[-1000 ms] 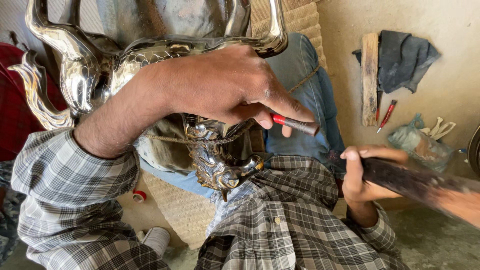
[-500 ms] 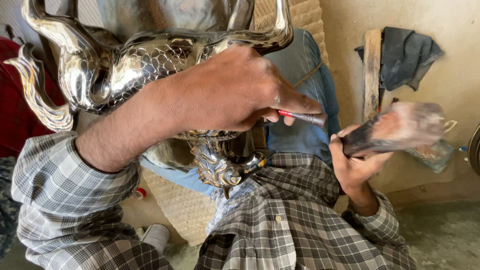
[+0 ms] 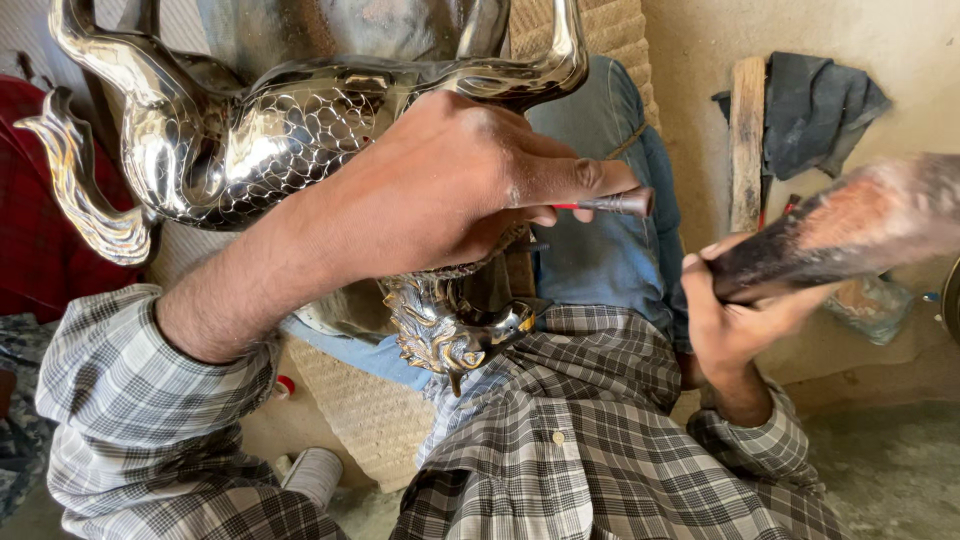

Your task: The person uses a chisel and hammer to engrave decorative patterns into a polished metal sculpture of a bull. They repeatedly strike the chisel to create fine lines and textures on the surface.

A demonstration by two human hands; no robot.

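Observation:
A large shiny metal vessel (image 3: 270, 130) with fish-scale relief and curled handles rests against my lap. My left hand (image 3: 450, 190) lies over its body, fingers closed on a thin metal punch (image 3: 610, 204) with a red band, its blunt end pointing right. My right hand (image 3: 735, 315) grips the dark handle of a wooden mallet (image 3: 850, 225), which is raised and blurred to the right of the punch, apart from it. An ornate cast foot (image 3: 450, 335) of the vessel hangs below my left hand.
A wooden plank (image 3: 747, 140) and a dark cloth (image 3: 815, 110) lean on the plaster wall at right. A blue denim cushion (image 3: 610, 240) sits behind the vessel. A woven mat (image 3: 360, 410) covers the floor, red fabric (image 3: 30, 220) at the left edge.
The mallet has swung up from low and horizontal to a raised position at the right. My left hand and the punch have stayed on the vessel, shifting only slightly.

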